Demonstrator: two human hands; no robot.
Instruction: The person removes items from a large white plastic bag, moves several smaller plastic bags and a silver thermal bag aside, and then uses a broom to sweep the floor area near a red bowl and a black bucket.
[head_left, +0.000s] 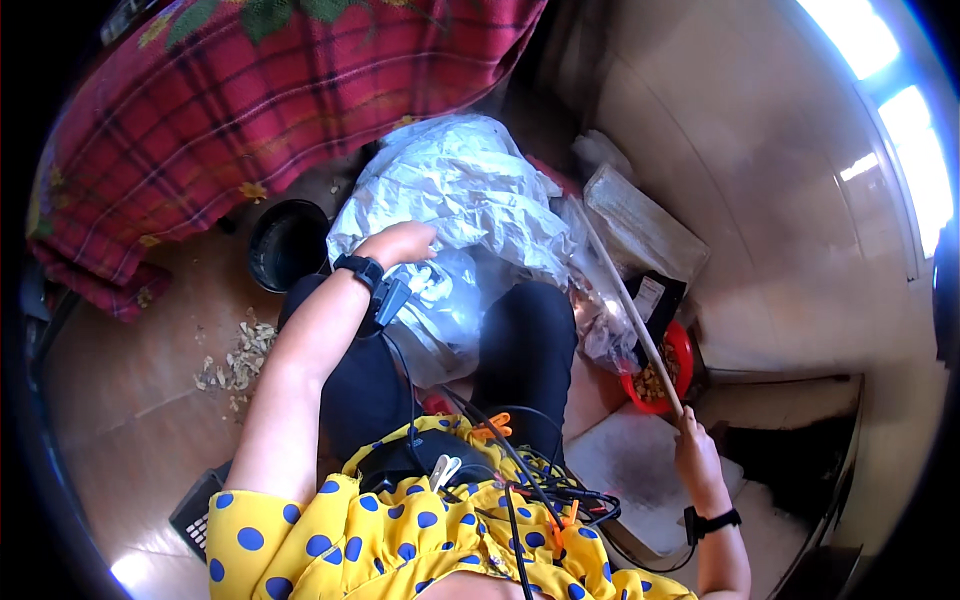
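My left hand [400,243], a black band on its wrist, is closed on the near edge of a large crinkled white plastic sack [455,185]. The sack bulges up beyond my knees, and its lower part looks clear [440,325] as it hangs between my legs. Low on the right, my right hand [698,462] grips the near end of a long, thin, pale stick [628,300]. The stick slants away to the upper left, its far end close to the sack's right side. What lies inside the sack cannot be made out.
Beneath the stick sits a red bowl [684,365] of yellowish pieces, beside a black packet [660,300]. A wrapped pale block [645,225] leans near the wall. Left stand a black bucket [288,245] and scattered pale chips [245,358]. Cables [570,490] cross my lap; a plaid blanket [270,110] hangs ahead.
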